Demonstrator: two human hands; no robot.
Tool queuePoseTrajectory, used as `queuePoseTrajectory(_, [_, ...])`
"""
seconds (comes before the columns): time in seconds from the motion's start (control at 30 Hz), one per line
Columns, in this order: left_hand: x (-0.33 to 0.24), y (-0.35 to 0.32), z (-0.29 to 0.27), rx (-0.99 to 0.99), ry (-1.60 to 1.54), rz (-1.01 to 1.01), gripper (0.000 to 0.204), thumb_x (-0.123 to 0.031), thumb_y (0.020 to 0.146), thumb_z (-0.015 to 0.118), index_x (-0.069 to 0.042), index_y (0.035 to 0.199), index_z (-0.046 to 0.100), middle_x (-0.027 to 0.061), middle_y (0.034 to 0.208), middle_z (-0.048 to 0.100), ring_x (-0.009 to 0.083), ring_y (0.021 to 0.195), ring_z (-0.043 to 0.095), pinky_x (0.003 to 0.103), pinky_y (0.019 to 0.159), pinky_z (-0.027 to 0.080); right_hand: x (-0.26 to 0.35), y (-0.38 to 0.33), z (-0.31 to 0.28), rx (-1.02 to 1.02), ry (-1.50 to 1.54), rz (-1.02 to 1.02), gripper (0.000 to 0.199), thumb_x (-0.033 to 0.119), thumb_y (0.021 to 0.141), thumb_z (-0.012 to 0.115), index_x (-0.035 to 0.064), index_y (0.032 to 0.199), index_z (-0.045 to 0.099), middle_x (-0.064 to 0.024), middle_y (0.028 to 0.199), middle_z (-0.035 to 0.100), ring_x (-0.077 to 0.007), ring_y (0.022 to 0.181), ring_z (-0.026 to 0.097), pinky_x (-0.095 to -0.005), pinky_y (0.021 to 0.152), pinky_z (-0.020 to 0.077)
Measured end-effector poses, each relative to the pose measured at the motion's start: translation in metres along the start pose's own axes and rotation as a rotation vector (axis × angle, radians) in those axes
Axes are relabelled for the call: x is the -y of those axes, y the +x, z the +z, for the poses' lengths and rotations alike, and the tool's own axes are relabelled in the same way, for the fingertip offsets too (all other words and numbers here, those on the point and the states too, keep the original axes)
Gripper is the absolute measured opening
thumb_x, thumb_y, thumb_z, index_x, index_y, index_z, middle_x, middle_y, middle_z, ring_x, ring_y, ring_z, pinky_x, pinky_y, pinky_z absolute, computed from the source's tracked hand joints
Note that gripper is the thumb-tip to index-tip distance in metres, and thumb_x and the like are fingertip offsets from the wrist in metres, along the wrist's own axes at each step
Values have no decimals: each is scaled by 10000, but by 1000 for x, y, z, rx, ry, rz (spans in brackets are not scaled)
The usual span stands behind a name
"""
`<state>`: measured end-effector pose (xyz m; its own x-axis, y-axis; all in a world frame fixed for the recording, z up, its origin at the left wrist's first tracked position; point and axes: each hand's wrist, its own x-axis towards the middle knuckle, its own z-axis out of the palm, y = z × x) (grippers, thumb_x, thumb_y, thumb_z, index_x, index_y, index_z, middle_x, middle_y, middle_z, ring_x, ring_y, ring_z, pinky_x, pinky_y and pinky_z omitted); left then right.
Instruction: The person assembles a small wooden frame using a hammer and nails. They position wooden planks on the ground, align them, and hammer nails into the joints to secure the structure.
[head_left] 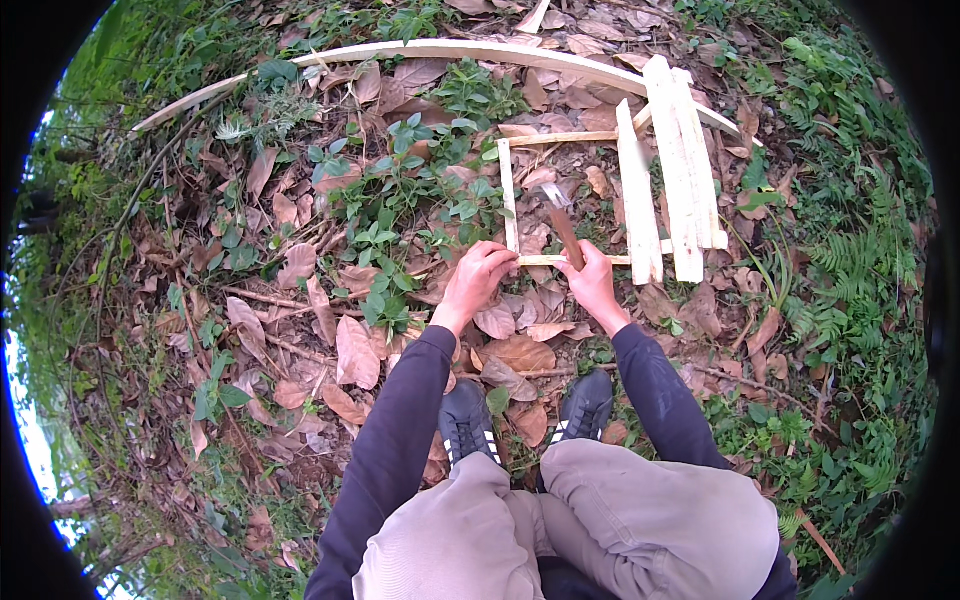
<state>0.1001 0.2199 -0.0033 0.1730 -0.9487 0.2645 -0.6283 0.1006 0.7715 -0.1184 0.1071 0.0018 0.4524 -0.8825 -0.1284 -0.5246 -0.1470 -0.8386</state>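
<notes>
**Left hand (474, 284) at a corner of the frame (509, 192), right hand (592, 284) gripping a hammer (565, 230)**

The two hands are near each other but apart, both at the near side of the wooden frame. The left hand's fingertips are drawn in at the frame's near left corner; whether they pinch the wood or something small there, I cannot tell. The right hand is closed around the lower part of the hammer's brown handle, just beside the near bar (545, 261). The hammer tilts away from the person and a little to the left, its metal head (552, 194) above the frame's opening.

The frame is on the ground in front of the person, right of centre in the view. Its left, far and near bars are thin, pale strips. Across its right part lie pale slats: a single slat (638, 195) toward the middle, and, beyond a narrow gap, a side-by-side group (684, 170) at the right end.

Beyond the frame, a long strip (440, 48) runs across the ground, bowed in this view. Brown leaves (357, 352) and green plants (385, 215) surround the work. Nearer the person are two dark shoes (466, 415) with white stripes, below beige trousers (650, 510). Dark sleeves (395, 425) cover both forearms.
</notes>
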Motion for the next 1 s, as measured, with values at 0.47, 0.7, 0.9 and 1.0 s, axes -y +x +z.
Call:
queuePoseTrajectory(0.47, [2,0,0,-16,-8,17,168,-131,864,790,-44,1002,751,99,976,700,307,920,672,411,816,560,5,1,1,-17,23,40,237,84,851,829,-6,951,634,-110,817,660,-185,726,639,-361,684,499])
queuePoseTrajectory(0.7, [1,1,0,-8,-11,12,174,-130,868,785,-37,1010,748,101,986,698,303,932,670,413,817,561,-3,-2,2,-4,0,45,228,79,860,827,0,975,647,-71,815,657,-132,745,622,-322,694,505])
queuePoseTrajectory(0.9, [3,0,-1,3,-10,8,188,-130,863,786,-38,1022,744,101,985,693,303,935,667,415,820,559,1,5,1,-11,18,9,244,77,841,832,-9,938,626,-116,804,647,-189,731,638,-359,690,501])
queuePoseTrajectory(1.0, [3,0,0,3,-8,17,188,-132,861,787,-39,1017,743,100,985,693,302,935,666,416,821,558,-1,5,0,0,12,26,248,75,839,837,-8,959,636,-113,821,666,-177,747,651,-355,696,507])
